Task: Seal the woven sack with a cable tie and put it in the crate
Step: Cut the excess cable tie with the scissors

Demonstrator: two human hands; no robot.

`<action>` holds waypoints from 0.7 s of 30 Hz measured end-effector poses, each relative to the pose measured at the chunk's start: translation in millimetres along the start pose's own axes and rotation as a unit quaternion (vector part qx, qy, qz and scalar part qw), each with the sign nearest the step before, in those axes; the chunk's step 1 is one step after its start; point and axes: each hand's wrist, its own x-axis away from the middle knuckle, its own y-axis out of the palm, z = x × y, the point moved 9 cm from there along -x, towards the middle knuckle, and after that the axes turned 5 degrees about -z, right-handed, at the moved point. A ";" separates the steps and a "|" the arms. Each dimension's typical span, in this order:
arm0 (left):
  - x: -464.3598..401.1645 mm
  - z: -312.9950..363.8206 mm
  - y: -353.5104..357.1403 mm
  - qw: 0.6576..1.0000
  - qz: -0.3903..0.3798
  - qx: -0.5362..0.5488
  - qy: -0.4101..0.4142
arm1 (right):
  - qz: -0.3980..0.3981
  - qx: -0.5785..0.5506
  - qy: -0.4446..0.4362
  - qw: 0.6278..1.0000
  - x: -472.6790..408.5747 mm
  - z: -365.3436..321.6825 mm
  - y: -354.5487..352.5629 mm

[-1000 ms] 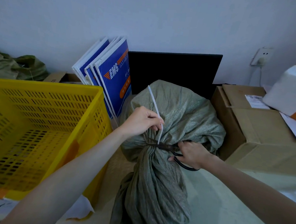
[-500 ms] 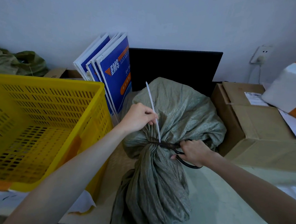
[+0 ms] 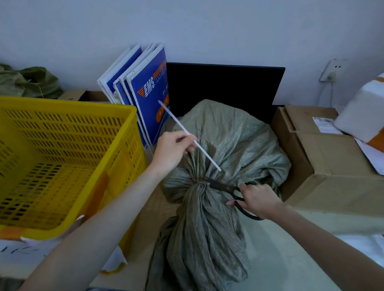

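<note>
A grey-green woven sack (image 3: 227, 147) lies on the table, its neck cinched at the middle. My left hand (image 3: 171, 150) pinches the white cable tie tail (image 3: 183, 128), which slants up to the left and appears separated from the neck. My right hand (image 3: 255, 198) grips black scissors (image 3: 226, 188) whose blades sit at the cinched neck. The yellow plastic crate (image 3: 56, 158) stands to the left, with nothing seen inside it.
Blue and white envelopes (image 3: 144, 96) lean behind the crate. A black panel (image 3: 224, 86) stands against the wall. Cardboard boxes (image 3: 334, 169) and a white parcel (image 3: 375, 112) fill the right. More green sacks (image 3: 18, 81) lie at far left.
The tie tail stood upright from the neck; now my left hand has swung it away to the left, its lower end free of the neck. The scissors stay at the neck.
</note>
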 end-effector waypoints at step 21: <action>70.2 -78.2 42.4 0.950 0.095 0.263 -0.142 | -0.099 -0.194 0.371 0.903 140.6 67.0 118.3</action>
